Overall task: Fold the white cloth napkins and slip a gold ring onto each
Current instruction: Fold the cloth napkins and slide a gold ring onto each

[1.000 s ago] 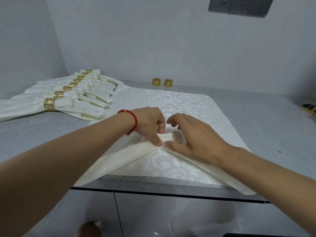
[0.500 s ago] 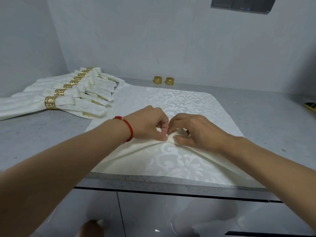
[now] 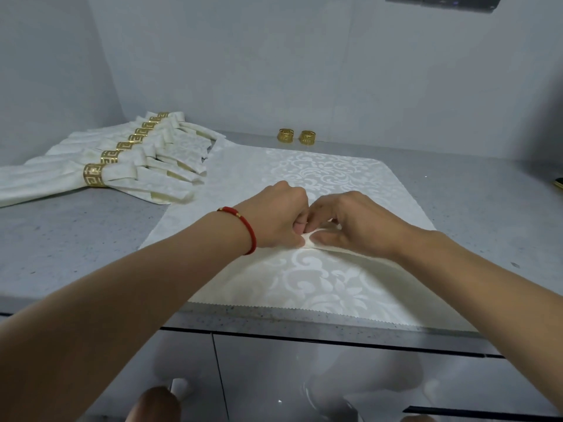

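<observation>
A white patterned cloth napkin (image 3: 320, 175) lies spread on the grey counter (image 3: 76, 239). My left hand (image 3: 274, 220), red cord at the wrist, and my right hand (image 3: 356, 223) meet at its middle. Both pinch a narrow raised pleat of the napkin between thumb and fingers. The pleat runs out to the right under my right forearm. Two loose gold rings (image 3: 285, 135) (image 3: 306, 137) stand by the back wall. Several folded napkins (image 3: 146, 175), each with a gold ring (image 3: 93, 175) on it, lie fanned at the back left.
The counter's front edge runs just below the napkin's zigzag hem, with glossy cabinet doors (image 3: 304, 376) beneath. A dark and gold object (image 3: 558, 182) sits at the far right edge. A wall socket plate (image 3: 441, 1) is high on the back wall.
Both hands have moved away from me along the napkin, gathering more cloth into the pleat. The near flap that hung over the counter edge now lies flat on the counter.
</observation>
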Tool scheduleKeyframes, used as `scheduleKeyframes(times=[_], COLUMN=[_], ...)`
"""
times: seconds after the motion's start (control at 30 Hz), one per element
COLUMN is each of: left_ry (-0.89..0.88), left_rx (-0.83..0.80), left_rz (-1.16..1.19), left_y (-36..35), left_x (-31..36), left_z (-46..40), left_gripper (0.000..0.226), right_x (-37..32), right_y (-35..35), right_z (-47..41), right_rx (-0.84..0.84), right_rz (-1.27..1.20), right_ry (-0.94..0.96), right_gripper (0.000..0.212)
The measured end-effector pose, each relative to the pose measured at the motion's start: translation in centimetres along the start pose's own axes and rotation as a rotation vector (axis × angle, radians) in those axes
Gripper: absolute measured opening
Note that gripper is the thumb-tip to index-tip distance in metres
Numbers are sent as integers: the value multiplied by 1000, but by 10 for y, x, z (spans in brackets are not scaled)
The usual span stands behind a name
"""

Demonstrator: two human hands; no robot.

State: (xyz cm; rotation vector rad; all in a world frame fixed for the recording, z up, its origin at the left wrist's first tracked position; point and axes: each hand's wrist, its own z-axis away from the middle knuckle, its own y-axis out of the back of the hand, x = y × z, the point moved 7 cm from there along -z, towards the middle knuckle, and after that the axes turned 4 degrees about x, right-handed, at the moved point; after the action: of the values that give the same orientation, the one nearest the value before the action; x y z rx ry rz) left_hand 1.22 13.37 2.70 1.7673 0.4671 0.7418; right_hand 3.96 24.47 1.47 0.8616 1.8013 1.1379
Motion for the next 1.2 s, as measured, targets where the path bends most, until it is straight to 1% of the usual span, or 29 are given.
scheduleKeyframes(times=[0.1,0.27,0.37,0.4,0.5,0.57,0.7,0.83,0.9,0.97,1.07,1.13,1.2], left_ry=[-21,22,50,62,88,124,291,448,482,496,544,580,616], left_rx=[-51,-26,-12,-1,34,59,199,360,397,430,515,526,518], left_rz=[-17,6,34,35,0,-48,-126,-207,-298,-354,-295,-253,-238], left_y=[-3,-2,-3,-3,-3,0,18,20,12,7,8,9,8], left_x=[4,2,-1,-4,-12,-22,-73,-109,-120,-131,-151,-163,-174], left_z=[-2,-9,-11,-11,-14,-19,-47,-67,-74,-79,-78,-75,-75], left_gripper=[19,13,15,18,32,37,35,20,24,29,19,15,16], right_x=[5,8,14,18,39,60,113,151,170,190,210,218,230], right_y=[1,4,8,13,29,33,31,22,13,4,-2,-2,-8], right_z=[-4,-1,-4,-7,-15,-21,-48,-85,-109,-132,-166,-194,-224], right_rx=[4,1,-78,-77,39,126,332,487,515,524,517,503,438], right_rz=[-56,-189,-261,-318,-511,-551,-498,-379,-336,-273,-151,-86,-54], right_ry=[-25,-109,-167,-192,-277,-338,-483,-621,-664,-694,-689,-646,-610], right_gripper=[19,18,14,14,15,17,22,29,33,33,26,26,31])
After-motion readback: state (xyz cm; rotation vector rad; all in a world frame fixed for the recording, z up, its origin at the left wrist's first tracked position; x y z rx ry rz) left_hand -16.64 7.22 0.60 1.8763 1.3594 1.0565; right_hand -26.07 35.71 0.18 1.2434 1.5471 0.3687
